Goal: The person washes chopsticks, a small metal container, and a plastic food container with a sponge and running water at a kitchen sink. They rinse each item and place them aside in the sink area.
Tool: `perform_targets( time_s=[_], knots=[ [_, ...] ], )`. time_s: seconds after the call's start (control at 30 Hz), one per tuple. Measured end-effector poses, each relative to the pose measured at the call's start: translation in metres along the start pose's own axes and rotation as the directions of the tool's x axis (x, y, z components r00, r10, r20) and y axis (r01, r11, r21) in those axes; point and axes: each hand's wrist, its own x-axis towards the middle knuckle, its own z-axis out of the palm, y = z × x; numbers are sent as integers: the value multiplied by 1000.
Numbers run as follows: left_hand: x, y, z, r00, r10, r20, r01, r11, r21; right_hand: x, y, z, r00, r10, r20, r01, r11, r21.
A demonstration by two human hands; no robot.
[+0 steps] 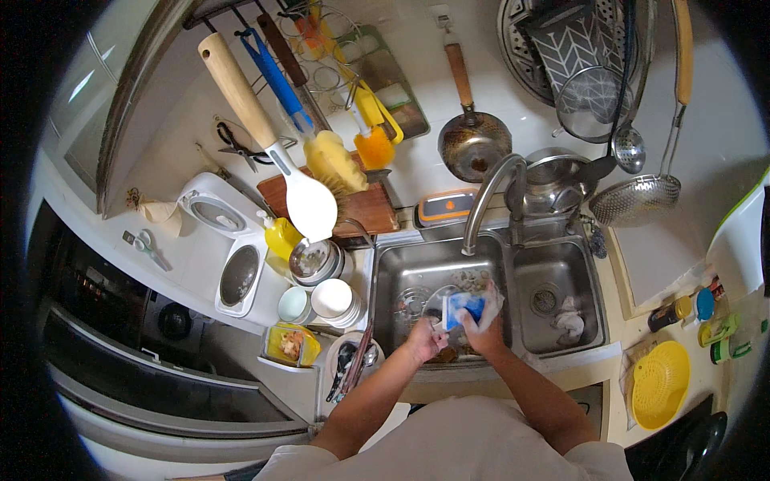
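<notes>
Over the larger basin of a steel double sink (391,270), my right hand (484,327) grips a blue sponge (467,305) covered in white foam. My left hand (428,341) is closed on the near end of a small pale item beside the sponge; the foam and fingers hide most of it, so its kind cannot be told. Below my hands, the basin holds a round clear or shiny dish (434,302), partly hidden, and some food scraps. A curved steel faucet (481,198) reaches over the basin's far side.
Stacked white bowls (332,299), metal bowls (313,261) and a yellow soap bottle (281,237) stand left of the sink. A plate of cutlery (355,361) is nearer. A crumpled white cloth (568,321) lies in the small basin. A yellow colander (662,385) is at right.
</notes>
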Motion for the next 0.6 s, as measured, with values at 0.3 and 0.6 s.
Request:
perform_targets(
  time_s=[0.3,0.6],
  knots=[
    [36,-13,-42,968,-37,249,44,999,-23,-6,-38,-12,872,-334,358,425,879,-215],
    [-6,27,-22,841,-370,395,371,925,76,41,27,4,562,338,755,-820,345,456]
  ],
)
